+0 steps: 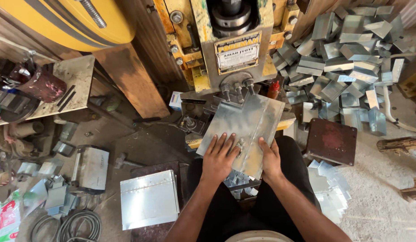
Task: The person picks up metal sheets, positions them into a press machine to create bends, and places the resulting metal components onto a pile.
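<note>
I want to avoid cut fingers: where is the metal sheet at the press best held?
Probably at its near edge, from the person's side, as both hands do: left hand flat on the metal sheet, right hand at the near corner. Its far end sits under the press.

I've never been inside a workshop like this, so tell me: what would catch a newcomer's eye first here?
Probably the shiny metal sheet in the middle, pressed flat by the left hand and gripped at its near edge by the right hand, right beneath the yellow press machine. Next, the big heap of bent metal pieces piled at the upper right. A stack of similar sheets lies at the lower left.
</note>
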